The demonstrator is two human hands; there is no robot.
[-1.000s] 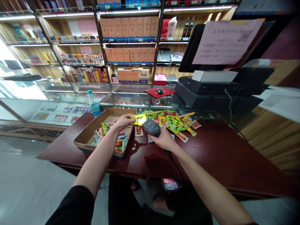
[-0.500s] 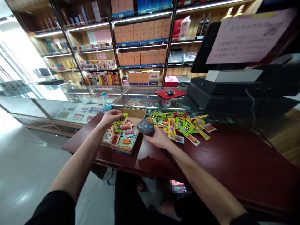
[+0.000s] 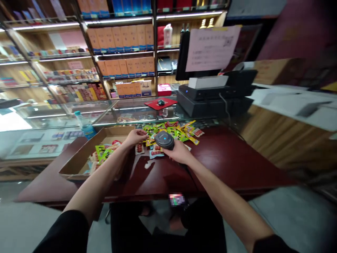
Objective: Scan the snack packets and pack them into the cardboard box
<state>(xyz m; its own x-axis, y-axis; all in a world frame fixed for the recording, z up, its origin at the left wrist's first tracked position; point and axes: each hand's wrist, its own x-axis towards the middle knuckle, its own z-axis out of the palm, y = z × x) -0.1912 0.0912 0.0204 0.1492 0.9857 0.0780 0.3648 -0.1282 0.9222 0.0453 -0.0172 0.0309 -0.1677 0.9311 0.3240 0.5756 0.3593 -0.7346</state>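
Note:
My right hand is wrapped around the handle of a dark barcode scanner with a small blue light on top. My left hand is at the left edge of a pile of small snack packets, its fingers bent together at a yellow packet; whether they grip it is hidden. Some packets show red or orange sausages, others are green and yellow. Left of that hand lies an open cardboard box with more packets inside, partly behind my left forearm.
A glass counter runs behind the dark red table. On it are a mouse on a red mat and a monitor with a paper sheet. A blue-capped bottle stands behind the box. Stocked shelves line the wall.
My left hand has gone from above the box, where it held a green-yellow packet, right to the pile. The scanner stays in my right hand. The camera view has turned right.

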